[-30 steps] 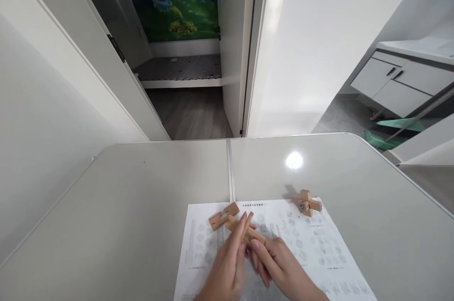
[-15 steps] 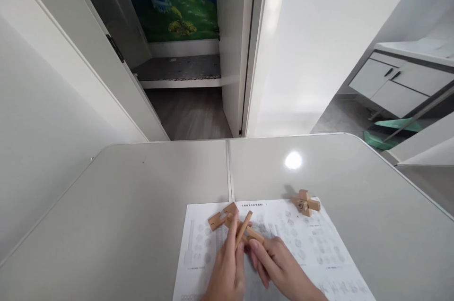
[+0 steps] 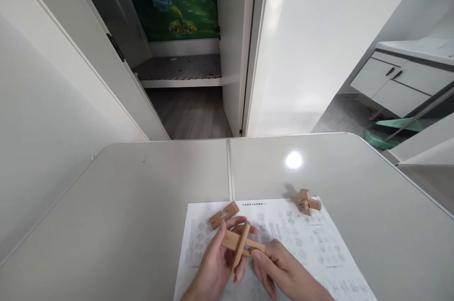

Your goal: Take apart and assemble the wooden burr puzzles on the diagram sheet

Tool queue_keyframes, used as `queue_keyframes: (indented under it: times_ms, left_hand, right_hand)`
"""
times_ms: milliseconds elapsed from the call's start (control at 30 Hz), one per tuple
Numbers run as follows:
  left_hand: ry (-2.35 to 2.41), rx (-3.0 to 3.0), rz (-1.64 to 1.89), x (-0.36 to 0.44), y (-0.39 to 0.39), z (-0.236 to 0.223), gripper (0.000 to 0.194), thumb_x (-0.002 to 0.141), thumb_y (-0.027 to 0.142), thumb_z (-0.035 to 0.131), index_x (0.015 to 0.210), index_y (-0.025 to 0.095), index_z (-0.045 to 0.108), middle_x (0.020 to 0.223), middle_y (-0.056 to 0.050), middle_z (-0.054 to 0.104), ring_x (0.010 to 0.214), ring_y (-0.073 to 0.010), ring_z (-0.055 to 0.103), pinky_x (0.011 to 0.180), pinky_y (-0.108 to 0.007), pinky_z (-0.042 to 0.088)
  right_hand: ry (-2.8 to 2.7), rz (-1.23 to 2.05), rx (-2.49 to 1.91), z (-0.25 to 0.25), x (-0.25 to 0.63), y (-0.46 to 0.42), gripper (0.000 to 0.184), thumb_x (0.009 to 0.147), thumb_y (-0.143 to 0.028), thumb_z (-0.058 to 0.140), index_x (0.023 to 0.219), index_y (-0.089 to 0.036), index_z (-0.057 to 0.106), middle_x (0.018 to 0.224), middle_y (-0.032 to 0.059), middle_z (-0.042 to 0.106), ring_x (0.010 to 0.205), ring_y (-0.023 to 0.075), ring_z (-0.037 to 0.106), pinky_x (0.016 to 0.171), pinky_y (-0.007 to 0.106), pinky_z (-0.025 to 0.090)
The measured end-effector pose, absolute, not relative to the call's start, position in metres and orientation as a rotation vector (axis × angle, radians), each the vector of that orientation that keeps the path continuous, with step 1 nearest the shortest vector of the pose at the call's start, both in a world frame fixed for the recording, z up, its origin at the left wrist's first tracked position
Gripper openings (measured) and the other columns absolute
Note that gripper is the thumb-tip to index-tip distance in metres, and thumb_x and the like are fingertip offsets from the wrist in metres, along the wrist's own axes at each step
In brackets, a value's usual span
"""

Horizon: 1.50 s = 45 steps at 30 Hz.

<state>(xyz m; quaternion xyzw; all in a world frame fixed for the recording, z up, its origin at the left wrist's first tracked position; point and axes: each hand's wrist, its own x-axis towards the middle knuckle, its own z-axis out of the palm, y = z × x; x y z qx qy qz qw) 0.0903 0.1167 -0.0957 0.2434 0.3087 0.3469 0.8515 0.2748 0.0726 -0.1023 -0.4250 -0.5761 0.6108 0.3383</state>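
Grasps a notched bar (image 3: pixel 231 240) low in the view, at six o'clock, with the left hand (image 3: pixel 211 263) curled about its left end; pinches its right end with the right hand (image 3: pixel 282 265), thumb on the near side, forefinger mostly hidden. Carries a thin bar (image 3: pixel 239 253) slanted across it, against the left fingers. Cannot see the crossing fully, nor tell whether the two interlock. Loses both forearms at the bottom edge.

Has a printed sheet (image 3: pixel 340 244) beneath, cropped at the bottom, too faint to read. Has a loose bar (image 3: pixel 217 220) lying on it at eleven o'clock from the held bars, with a notch and a tiny unreadable mark. Has a block cluster (image 3: pixel 308 205) at two o'clock from them, on the sheet's far right corner, partly hiding its own pieces.

Has a pale table (image 3: pixel 142 220) underneath. Shows a green object (image 3: pixel 378 140) beyond, at three o'clock in the view, hard to identify, then a cabinet (image 3: pixel 407 83) cropped at the right. Shows a ledge (image 3: pixel 180 67) at eleven o'clock and, above, a mural (image 3: pixel 180 8) cropped at the top.
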Motion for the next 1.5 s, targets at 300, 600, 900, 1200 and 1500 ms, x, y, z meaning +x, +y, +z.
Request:
queue_keyframes:
  times_ms: [300,600,900,1200,1500]
  left_hand:
    - [0.641,0.291,0.707,0.089,0.111,-0.1,0.055,0.098,0.064,0.064,0.134,0.023,0.071,0.127,-0.014,0.075,0.04,-0.0006,0.046,0.035,-0.015,0.032]
    - [0.557,0.321,0.748,0.083,0.117,-0.11,0.044,0.103,0.054,0.062,0.135,0.026,0.071,0.128,-0.011,0.073,0.036,0.0034,0.038,0.033,-0.014,0.03]
    - [0.532,0.282,0.68,0.087,0.121,-0.107,0.049,0.105,0.055,0.058,0.125,0.014,0.075,0.108,-0.011,0.076,0.033,0.0027,0.038,0.032,-0.016,0.029]
    - [0.454,0.257,0.584,0.079,0.114,-0.114,0.033,0.098,0.042,0.073,0.118,0.016,0.075,0.11,-0.009,0.076,0.035,0.0048,0.034,0.029,-0.009,0.025]
    - [0.48,0.299,0.579,0.078,0.118,-0.111,0.035,0.089,0.045,0.084,0.109,0.018,0.08,0.104,-0.006,0.079,0.032,0.0056,0.031,0.028,-0.01,0.027]
  right_hand:
    - [-1.501,1.634,-1.087,-0.105,0.277,0.073,0.069,0.109,-0.068,0.034,0.063,-0.022,0.058,0.041,-0.0062,0.047,0.038,0.0108,0.043,0.054,0.023,0.046]
    - [-1.454,1.644,-1.065,-0.106,0.275,0.072,0.067,0.109,-0.067,0.035,0.059,-0.024,0.047,0.04,-0.0058,0.045,0.039,0.0104,0.04,0.052,0.024,0.039]
    - [-1.484,1.598,-1.066,-0.102,0.275,0.072,0.078,0.11,-0.066,0.031,0.047,-0.024,0.046,0.039,-0.0029,0.044,0.042,0.0123,0.044,0.057,0.026,0.042]
    - [-1.474,1.631,-1.011,-0.102,0.275,0.07,0.07,0.111,-0.061,0.036,0.054,-0.023,0.049,0.041,-0.0043,0.047,0.041,0.0113,0.045,0.057,0.025,0.044]
    - [-1.521,1.591,-0.997,-0.106,0.276,0.069,0.079,0.112,-0.061,0.033,0.044,-0.023,0.043,0.041,-0.0028,0.044,0.043,0.0104,0.044,0.057,0.024,0.043]
